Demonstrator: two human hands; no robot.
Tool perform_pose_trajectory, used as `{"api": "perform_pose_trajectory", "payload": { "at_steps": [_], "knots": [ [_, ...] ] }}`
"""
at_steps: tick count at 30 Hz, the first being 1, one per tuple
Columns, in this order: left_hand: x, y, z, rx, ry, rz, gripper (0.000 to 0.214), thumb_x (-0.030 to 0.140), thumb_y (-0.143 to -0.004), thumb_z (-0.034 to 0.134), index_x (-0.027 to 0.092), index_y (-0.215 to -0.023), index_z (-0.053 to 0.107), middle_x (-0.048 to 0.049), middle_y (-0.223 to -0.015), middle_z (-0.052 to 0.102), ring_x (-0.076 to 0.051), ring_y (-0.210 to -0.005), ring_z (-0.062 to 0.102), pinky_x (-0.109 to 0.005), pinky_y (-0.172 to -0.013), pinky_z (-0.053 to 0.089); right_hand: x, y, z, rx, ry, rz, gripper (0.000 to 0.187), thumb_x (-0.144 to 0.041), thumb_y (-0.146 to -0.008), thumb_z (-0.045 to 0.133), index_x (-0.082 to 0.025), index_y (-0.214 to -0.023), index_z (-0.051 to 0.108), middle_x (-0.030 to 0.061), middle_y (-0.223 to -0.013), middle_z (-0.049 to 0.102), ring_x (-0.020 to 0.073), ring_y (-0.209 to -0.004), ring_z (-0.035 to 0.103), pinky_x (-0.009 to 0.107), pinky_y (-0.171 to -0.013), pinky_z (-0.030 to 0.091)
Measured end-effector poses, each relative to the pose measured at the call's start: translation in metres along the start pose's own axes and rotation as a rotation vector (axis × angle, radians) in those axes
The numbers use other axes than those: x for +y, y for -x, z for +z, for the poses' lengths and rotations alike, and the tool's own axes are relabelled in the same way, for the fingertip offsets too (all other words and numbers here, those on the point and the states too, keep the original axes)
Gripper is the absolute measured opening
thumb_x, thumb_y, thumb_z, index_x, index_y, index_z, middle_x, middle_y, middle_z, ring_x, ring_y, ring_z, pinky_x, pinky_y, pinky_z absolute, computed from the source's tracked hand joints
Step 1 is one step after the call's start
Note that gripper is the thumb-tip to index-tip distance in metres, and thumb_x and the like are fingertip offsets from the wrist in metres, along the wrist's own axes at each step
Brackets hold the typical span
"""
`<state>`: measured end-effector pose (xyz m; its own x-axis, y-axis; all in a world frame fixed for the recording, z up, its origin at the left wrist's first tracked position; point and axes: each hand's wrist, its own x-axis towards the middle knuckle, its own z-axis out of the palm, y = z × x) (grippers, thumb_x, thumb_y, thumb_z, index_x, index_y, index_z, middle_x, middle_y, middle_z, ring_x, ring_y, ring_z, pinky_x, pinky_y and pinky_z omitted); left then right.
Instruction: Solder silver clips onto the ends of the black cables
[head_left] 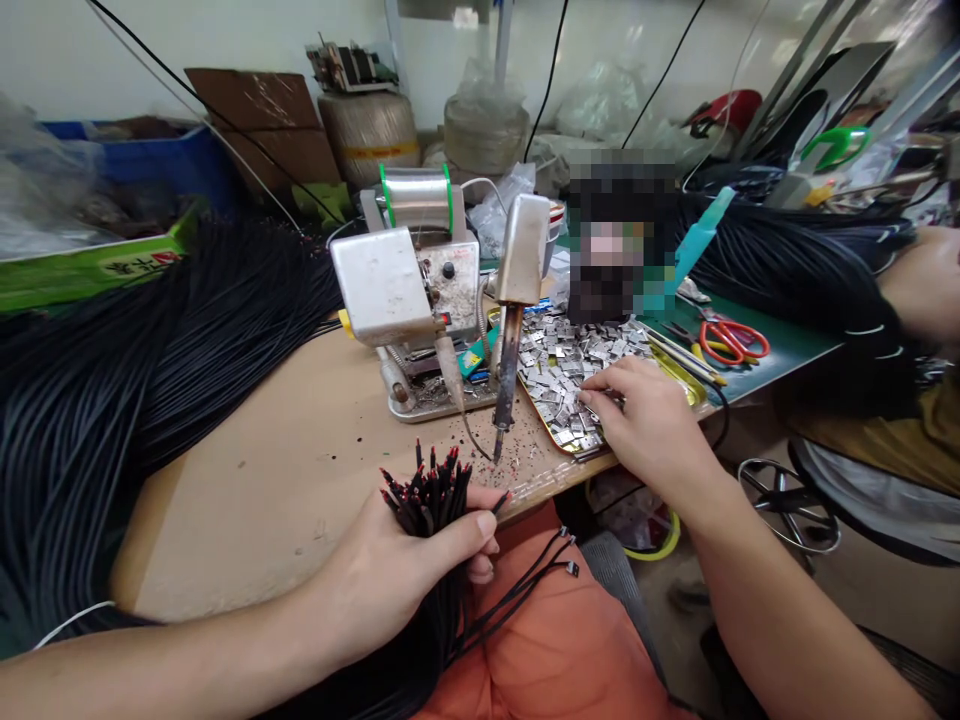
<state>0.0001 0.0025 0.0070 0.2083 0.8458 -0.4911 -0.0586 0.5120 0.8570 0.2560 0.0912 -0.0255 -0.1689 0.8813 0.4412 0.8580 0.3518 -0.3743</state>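
My left hand (pixel 442 545) is wrapped round a thick bundle of black cables (pixel 431 495) whose cut ends show red wire tips. One cable end sticks out apart from the rest beside the thumb. At the right, my right hand (pixel 637 410) reaches over a tray (pixel 559 447) heaped with small silver metal connectors (pixel 551 375). Its thumb and forefinger are pinched together at the heap; whatever sits between them is too small to make out. Between the hands, a soldering iron (pixel 508 380) points down from its stand, its tip just above the board.
A solder feeder (pixel 382 285) carries a wire spool (pixel 416 197). Black cables (pixel 247 310) spread over the left side. Red-handled scissors (pixel 731 340) lie right of the tray. A few cables with connectors (pixel 566 550) rest on my lap. Another person's arm (pixel 926 285) is at far right.
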Motion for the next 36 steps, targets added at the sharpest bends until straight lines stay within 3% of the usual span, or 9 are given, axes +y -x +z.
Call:
{"api": "perform_pose_trajectory", "payload": {
  "at_steps": [4, 6, 9, 12, 15, 22, 28, 36],
  "knots": [
    [0.000, -0.001, 0.002, 0.058, 0.066, -0.012, 0.033, 0.029, -0.069, 0.083, 0.012, -0.096, 0.073, 0.0031, -0.062, 0.064, -0.013, -0.051, 0.062, -0.028, -0.055, 0.055, -0.011, 0.004, -0.004, 0.138, -0.176, 0.082, 0.012, -0.020, -0.094, 0.056, -0.020, -0.096, 0.068, 0.0069, -0.088, 0.066, 0.0232, -0.084, 0.061, 0.037, -0.076, 0.047],
    [-0.001, -0.003, 0.001, 0.043, 0.068, -0.009, 0.032, 0.027, -0.071, 0.083, 0.011, -0.097, 0.073, 0.0030, -0.063, 0.063, -0.012, -0.051, 0.063, -0.027, -0.054, 0.056, -0.021, 0.008, -0.009, 0.137, -0.347, 0.138, 0.015, -0.021, -0.096, 0.056, -0.021, -0.106, 0.067, 0.0058, -0.090, 0.066, 0.0208, -0.079, 0.061, 0.034, -0.070, 0.047],
    [-0.002, -0.005, -0.003, 0.028, 0.074, -0.006, 0.035, 0.026, -0.073, 0.083, 0.010, -0.102, 0.073, 0.0013, -0.064, 0.065, -0.013, -0.052, 0.064, -0.026, -0.054, 0.057, -0.042, 0.016, -0.013, 0.023, -0.585, 0.188, 0.016, -0.023, -0.095, 0.058, -0.023, -0.104, 0.072, 0.0048, -0.092, 0.067, 0.0196, -0.081, 0.063, 0.033, -0.070, 0.050],
    [-0.003, -0.009, -0.006, 0.025, 0.109, 0.013, 0.039, 0.025, -0.073, 0.085, 0.009, -0.106, 0.071, 0.0009, -0.068, 0.067, -0.012, -0.052, 0.065, -0.026, -0.055, 0.058, -0.064, 0.026, -0.012, -0.151, -0.904, 0.356, 0.009, -0.025, -0.089, 0.069, -0.021, -0.097, 0.072, 0.0031, -0.087, 0.069, 0.0175, -0.074, 0.067, 0.032, -0.069, 0.056],
    [-0.003, -0.011, -0.008, 0.005, 0.127, 0.022, 0.038, 0.025, -0.075, 0.084, 0.010, -0.108, 0.070, 0.0008, -0.071, 0.068, -0.012, -0.053, 0.066, -0.025, -0.056, 0.059, -0.079, 0.035, -0.005, -0.256, -1.154, 0.506, 0.018, -0.024, -0.083, 0.076, -0.019, -0.099, 0.071, 0.0033, -0.085, 0.073, 0.0171, -0.076, 0.073, 0.032, -0.076, 0.061],
    [-0.001, -0.012, -0.007, -0.005, 0.119, 0.036, 0.026, 0.019, -0.080, 0.076, 0.011, -0.103, 0.069, 0.0017, -0.068, 0.065, -0.012, -0.053, 0.064, -0.028, -0.057, 0.061, -0.088, 0.040, 0.010, -0.290, -1.243, 0.581, 0.022, -0.024, -0.081, 0.080, -0.016, -0.098, 0.068, 0.0043, -0.084, 0.075, 0.0154, -0.072, 0.076, 0.027, -0.073, 0.064],
    [0.001, -0.014, -0.006, 0.023, 0.089, 0.009, 0.027, 0.019, -0.077, 0.077, 0.009, -0.101, 0.068, -0.0044, -0.077, 0.071, -0.012, -0.055, 0.064, -0.029, -0.057, 0.062, -0.090, 0.040, 0.018, -0.285, -1.387, 0.592, 0.026, -0.025, -0.081, 0.082, -0.017, -0.097, 0.062, 0.0006, -0.078, 0.072, 0.0154, -0.068, 0.076, 0.027, -0.070, 0.065],
    [0.003, -0.014, -0.005, 0.031, 0.136, 0.039, 0.028, 0.020, -0.076, 0.078, 0.009, -0.099, 0.068, 0.0000, -0.064, 0.065, -0.012, -0.056, 0.062, -0.029, -0.055, 0.062, -0.088, 0.042, 0.024, -0.261, -1.433, 0.575, 0.023, -0.024, -0.081, 0.082, -0.017, -0.094, 0.065, 0.0022, -0.078, 0.077, 0.0147, -0.069, 0.077, 0.024, -0.070, 0.065]
  ]
}}
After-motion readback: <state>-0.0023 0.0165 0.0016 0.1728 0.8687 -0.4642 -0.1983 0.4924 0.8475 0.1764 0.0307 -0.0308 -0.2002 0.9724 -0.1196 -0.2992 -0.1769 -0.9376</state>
